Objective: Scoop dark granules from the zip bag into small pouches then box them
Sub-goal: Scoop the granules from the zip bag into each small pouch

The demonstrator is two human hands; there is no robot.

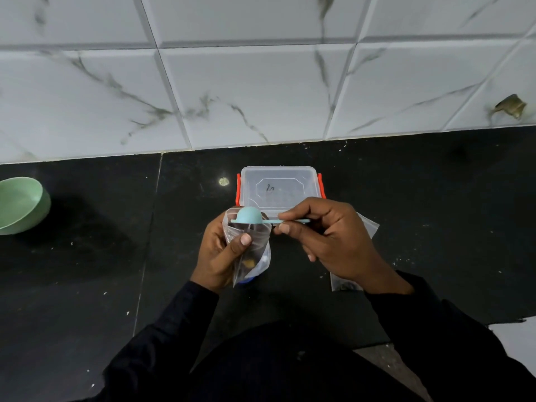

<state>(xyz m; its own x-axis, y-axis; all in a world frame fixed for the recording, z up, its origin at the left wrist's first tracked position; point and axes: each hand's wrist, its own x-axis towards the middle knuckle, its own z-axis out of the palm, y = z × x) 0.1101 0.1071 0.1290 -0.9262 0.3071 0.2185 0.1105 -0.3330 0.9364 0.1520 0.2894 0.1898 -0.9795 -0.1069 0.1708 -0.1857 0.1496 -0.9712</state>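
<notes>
The small pouch [255, 256] stands upright in the air above the middle of the counter [87, 256], just in front of the lidded box [281, 187], which sits toward the counter's back edge. The left hand [214, 256] grips the pouch from its left side, fingers curled behind it and the thumb [246, 239] pressed on its front face, so the mouth faces up and the long axis runs roughly vertical. The blue scoop [249, 215] sits bowl-down right on that mouth, its thin handle running level out to the right into the right hand [327, 242], whose fingers [285, 227] pinch it narrowly near the middle. So the pouch lies directly left of the right hand, with the scoop bridging the two. Whether all the dark granules have dropped is hard to tell; something dark and brownish shows low inside the pouch. The zip bag [345, 282] lies flat on the counter under and behind the right wrist, so the right hand is much the nearer for another scoop, judging by the layout. A green bowl [20, 204] rests by the counter's left edge.
</notes>
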